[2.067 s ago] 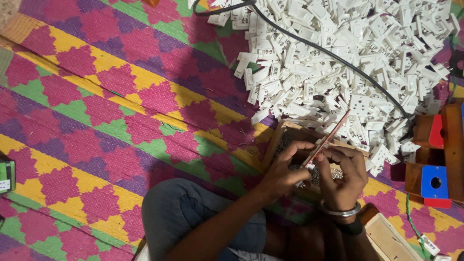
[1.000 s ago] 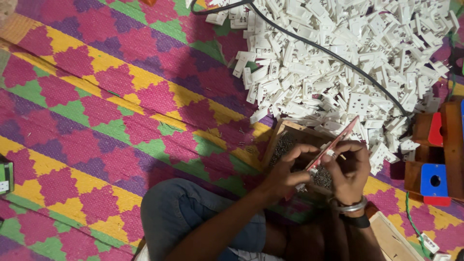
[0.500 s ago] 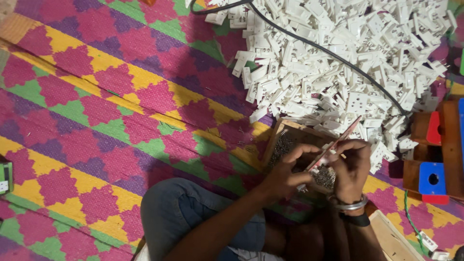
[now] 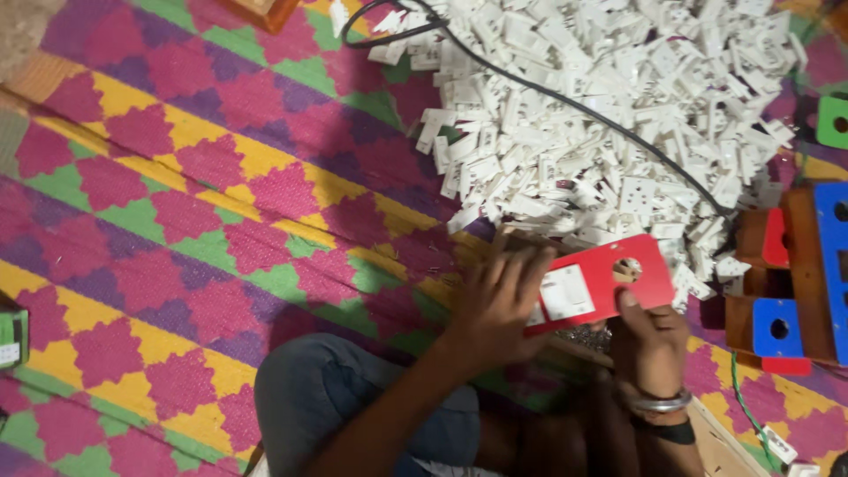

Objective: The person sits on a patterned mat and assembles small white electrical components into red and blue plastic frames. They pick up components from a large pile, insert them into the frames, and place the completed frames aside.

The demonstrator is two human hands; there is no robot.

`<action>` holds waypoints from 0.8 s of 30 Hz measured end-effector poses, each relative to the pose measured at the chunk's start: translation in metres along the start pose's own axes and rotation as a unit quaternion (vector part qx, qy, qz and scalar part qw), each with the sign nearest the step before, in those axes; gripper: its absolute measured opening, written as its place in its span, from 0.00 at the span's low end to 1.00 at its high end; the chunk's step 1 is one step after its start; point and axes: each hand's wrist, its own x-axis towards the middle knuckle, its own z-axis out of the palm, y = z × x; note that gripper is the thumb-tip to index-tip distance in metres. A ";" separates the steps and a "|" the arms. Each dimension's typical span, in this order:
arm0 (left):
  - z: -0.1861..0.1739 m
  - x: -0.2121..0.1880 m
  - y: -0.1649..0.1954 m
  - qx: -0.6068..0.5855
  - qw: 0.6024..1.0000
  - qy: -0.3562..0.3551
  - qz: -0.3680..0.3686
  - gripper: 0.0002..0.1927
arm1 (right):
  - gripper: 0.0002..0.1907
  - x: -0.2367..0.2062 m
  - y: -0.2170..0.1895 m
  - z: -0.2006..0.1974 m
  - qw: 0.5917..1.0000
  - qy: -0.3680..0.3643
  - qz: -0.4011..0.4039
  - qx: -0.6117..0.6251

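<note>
I hold a flat red plate with both hands; it carries a white rectangular switch part and has a round hole near its right end. My left hand covers the plate's left end, fingers spread over it. My right hand grips the lower right edge, thumb on the red face. A silver bangle and a dark band sit on my right wrist. Under the plate lies a wooden box, mostly hidden.
A large heap of white plastic switch parts spreads behind the plate, crossed by a black cable. Wooden boxes with red, blue and green plates stand at the right. The patterned mat covers the floor; my knee is below.
The red plate was edge-on and looked like a thin strip; it now lies turned flat, its face towards me. Both hands have stayed on it.
</note>
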 end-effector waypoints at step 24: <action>0.250 -0.054 0.298 0.148 0.891 -0.307 0.299 0.24 | 0.12 -0.274 -0.031 -0.361 0.916 0.393 0.006 -0.074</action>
